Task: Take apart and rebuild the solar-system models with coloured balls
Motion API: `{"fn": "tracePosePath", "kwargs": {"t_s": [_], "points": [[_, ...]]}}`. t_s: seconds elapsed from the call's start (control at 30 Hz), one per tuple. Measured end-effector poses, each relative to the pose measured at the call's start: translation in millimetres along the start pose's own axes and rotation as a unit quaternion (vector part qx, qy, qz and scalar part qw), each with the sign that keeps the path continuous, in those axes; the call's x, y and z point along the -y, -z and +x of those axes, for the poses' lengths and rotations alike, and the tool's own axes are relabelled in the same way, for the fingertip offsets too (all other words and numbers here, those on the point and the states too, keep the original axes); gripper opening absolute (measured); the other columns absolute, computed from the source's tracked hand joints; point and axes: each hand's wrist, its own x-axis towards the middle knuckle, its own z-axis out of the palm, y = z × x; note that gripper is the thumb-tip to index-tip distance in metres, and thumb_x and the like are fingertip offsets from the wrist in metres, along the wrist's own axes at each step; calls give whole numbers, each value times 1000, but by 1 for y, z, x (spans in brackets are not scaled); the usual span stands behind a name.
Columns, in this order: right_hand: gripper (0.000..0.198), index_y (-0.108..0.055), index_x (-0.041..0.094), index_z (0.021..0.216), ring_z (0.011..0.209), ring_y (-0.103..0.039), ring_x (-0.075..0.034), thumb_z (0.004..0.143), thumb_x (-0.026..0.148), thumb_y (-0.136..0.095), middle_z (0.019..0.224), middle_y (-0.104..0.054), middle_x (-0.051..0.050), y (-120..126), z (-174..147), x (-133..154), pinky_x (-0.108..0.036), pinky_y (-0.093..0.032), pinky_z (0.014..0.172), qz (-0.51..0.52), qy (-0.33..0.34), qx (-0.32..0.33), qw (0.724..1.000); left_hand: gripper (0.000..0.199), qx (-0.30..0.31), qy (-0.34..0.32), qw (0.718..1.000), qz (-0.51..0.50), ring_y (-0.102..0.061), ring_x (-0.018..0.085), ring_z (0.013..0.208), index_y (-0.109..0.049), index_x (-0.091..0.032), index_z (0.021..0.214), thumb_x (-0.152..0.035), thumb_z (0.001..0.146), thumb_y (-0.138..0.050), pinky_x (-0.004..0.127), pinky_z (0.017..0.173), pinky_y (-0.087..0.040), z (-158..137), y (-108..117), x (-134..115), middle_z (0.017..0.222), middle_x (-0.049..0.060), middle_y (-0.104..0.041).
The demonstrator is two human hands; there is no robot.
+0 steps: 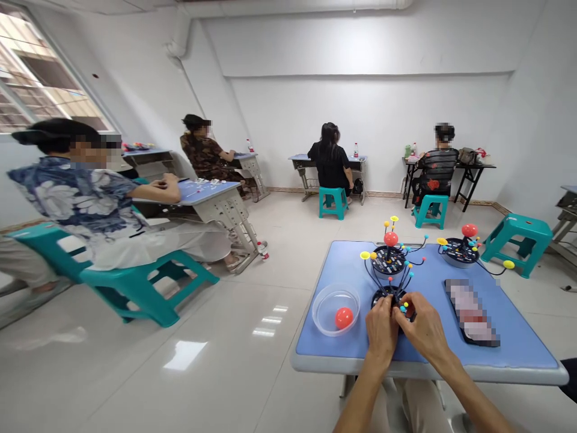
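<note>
A small solar system model with a dark round base and thin black rods tipped with coloured balls stands near the table's front edge. My left hand is closed at the middle of this model, its fingers bent over the base. From the right, my right hand pinches at the same model, beside a small blue ball and a yellow one. The exact part between the fingertips is hidden. Left of the hands sits a clear plastic bowl with a red ball inside.
Behind the hands stand a second model and, further right, a third model, both topped by red balls. A phone lies on the blue table at right. Several people sit at other desks; a green stool stands beyond.
</note>
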Motion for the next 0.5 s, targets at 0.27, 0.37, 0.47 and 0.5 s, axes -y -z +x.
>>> {"fn": "tracePosePath", "kwargs": {"t_s": [0.27, 0.37, 0.47, 0.5], "points": [[10, -61, 20, 86, 70, -59, -16, 83, 17, -52, 83, -64, -3, 0, 3, 1, -26, -43, 66, -13, -3, -28, 1000, 29, -26, -21, 999, -22, -68, 26, 92, -69, -17, 103, -23, 88, -45, 38, 79, -52, 8, -13, 24, 104, 11, -73], [12, -61, 19, 86, 68, -59, -15, 83, 14, -51, 84, -64, -3, -2, 4, -2, -26, -42, 65, 1, -3, -38, 999, 26, -38, -34, 998, -20, -69, 26, 87, -70, -18, 98, -26, 87, -47, 36, 73, -52, 9, -14, 26, 100, 11, -74], [12, -61, 18, 88, 68, -59, -16, 83, 14, -51, 84, -64, -3, -4, 3, -6, -27, -42, 66, 18, 1, -40, 999, 27, -36, -33, 999, -23, -69, 25, 85, -70, -18, 98, -24, 88, -46, 35, 72, -51, 6, -10, 20, 97, 10, -74], [11, -60, 18, 88, 68, -59, -16, 84, 14, -50, 84, -64, -3, -4, 3, -8, -28, -42, 66, 23, 2, -38, 999, 27, -33, -28, 999, -23, -69, 24, 84, -70, -18, 98, -24, 89, -45, 35, 72, -51, 5, -9, 18, 96, 10, -74]]}}
